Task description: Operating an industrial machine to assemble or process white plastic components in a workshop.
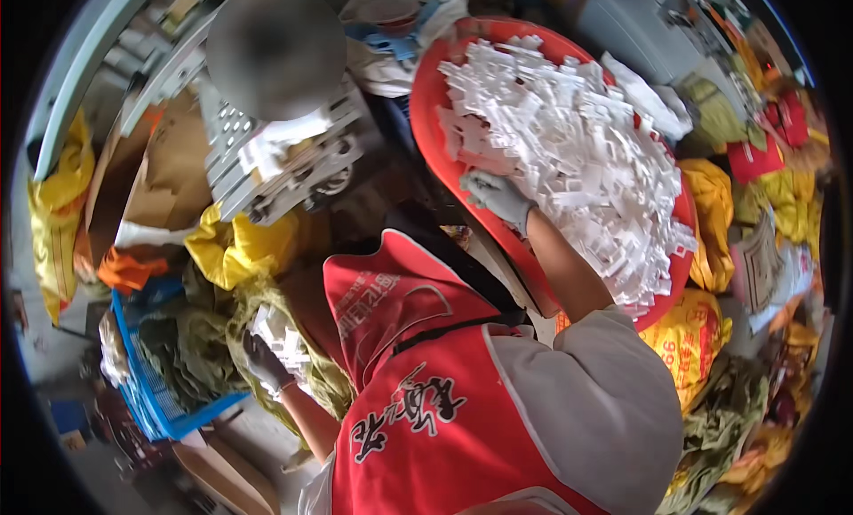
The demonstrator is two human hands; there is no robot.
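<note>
A large red tub (428,115) in front of me and to the right is heaped with small white plastic pieces (569,151). My right hand (499,199), in a grey glove, is at the tub's near left side beside the heap. Its fingers are curled in; what they hold, if anything, is hidden. Lower left, an olive woven sack (327,386) gapes, with similar white pieces (283,337) inside. My left hand (267,362), also gloved, is at the left of this sack's mouth. Its fingers are dark and blurred, so their grip does not show.
A metal machine (293,159) stands ahead on the left, white pieces on top, partly covered by a blurred round shape (275,48). Nearby are a yellow bag (244,248), a cardboard box (173,173) and a blue basket (142,399). Yellow sacks (689,342) crowd the right.
</note>
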